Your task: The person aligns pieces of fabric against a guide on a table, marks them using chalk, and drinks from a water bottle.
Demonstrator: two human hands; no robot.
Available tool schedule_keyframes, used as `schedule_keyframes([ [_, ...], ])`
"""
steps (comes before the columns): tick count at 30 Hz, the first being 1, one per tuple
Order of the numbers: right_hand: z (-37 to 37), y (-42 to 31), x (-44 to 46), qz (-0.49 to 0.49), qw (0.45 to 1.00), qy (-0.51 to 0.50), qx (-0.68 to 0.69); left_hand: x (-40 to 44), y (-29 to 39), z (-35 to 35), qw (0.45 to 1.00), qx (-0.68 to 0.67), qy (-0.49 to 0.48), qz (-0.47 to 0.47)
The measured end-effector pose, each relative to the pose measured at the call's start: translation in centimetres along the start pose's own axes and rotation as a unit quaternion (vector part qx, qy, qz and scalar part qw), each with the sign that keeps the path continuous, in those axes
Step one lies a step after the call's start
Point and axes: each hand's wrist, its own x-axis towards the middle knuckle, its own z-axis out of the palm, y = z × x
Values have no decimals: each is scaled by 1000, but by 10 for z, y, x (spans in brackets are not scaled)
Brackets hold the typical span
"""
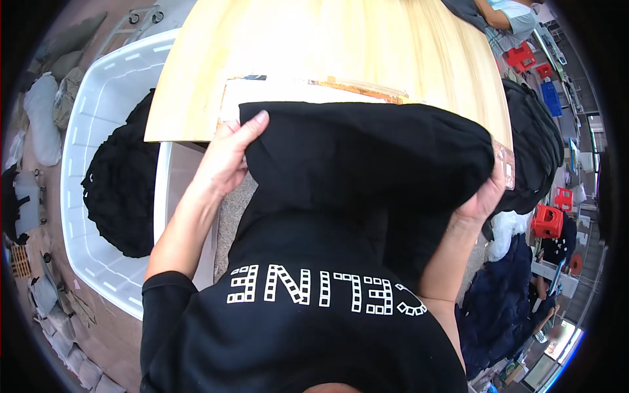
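A piece of black fabric [367,147] is stretched between my two hands over the near edge of a wooden tabletop [327,46]. My left hand [230,154] grips its left end, with the thumb lying on top near the corner. At the other end, my right hand [483,193] is closed on the fabric's right side, and the cloth hides part of the fingers. The fabric's lower part hangs down in front of my black T-shirt, and black merges with black there. Beyond the cloth's upper edge, a whitish patch [282,92] with worn orange tape shows on the tabletop.
At left stands a white plastic tub [108,85] holding a black fabric heap [124,177]. On the right are a black garment pile [531,144], a dark blue pile [498,301] and red stools [548,223]. Another person [517,18] is at the table's far right.
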Motion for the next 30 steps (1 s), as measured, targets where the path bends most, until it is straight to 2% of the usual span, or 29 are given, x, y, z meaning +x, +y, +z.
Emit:
schedule_keyframes([
  [2,-14,11,10,41,997,-25,55,1,8,-10,999,14,-29,28],
  [4,-15,15,15,41,998,-5,54,1,9,-13,997,28,-59,49],
  [6,-12,17,20,50,998,1,50,2,5,-11,990,119,27,71],
  [7,-9,19,22,49,998,4,50,3,0,-11,990,120,26,68],
  [9,2,25,27,58,997,1,58,2,-10,-3,973,115,75,186],
  [10,4,27,30,56,997,5,57,-5,-18,12,926,148,147,313],
  [11,4,29,33,63,996,4,59,-13,-27,18,866,223,143,424],
  [13,14,34,37,72,994,21,74,-33,-51,22,801,336,-37,494],
  [14,12,36,41,69,995,6,72,-43,-65,31,852,337,-122,382],
  [15,12,37,43,73,994,3,76,-42,-77,40,849,410,-169,286],
  [16,13,39,44,78,994,-2,79,-36,-89,51,873,406,-178,204],
  [18,19,41,45,72,994,-3,77,-12,-118,55,838,484,-166,189],
  [20,21,43,44,63,995,-4,74,2,-133,67,796,497,-141,316],
  [21,21,43,43,42,998,12,55,4,-135,70,795,496,-145,316],
  [23,21,40,40,17,999,20,36,8,-134,76,874,415,-161,195],
  [24,21,39,39,13,999,22,38,5,-130,77,873,417,-165,194],
  [26,22,39,36,1,999,46,8,-6,-120,73,926,317,-158,127],
  [27,20,42,39,-10,994,105,-29,-6,-118,74,934,316,-146,79],
  [28,21,46,43,-25,984,163,-67,-6,-120,74,932,320,-152,76],
  [29,35,51,38,10,994,105,-24,-3,-124,77,898,405,-125,119],
  [30,42,58,35,11,995,101,-14,3,-130,83,853,485,-105,164],
])
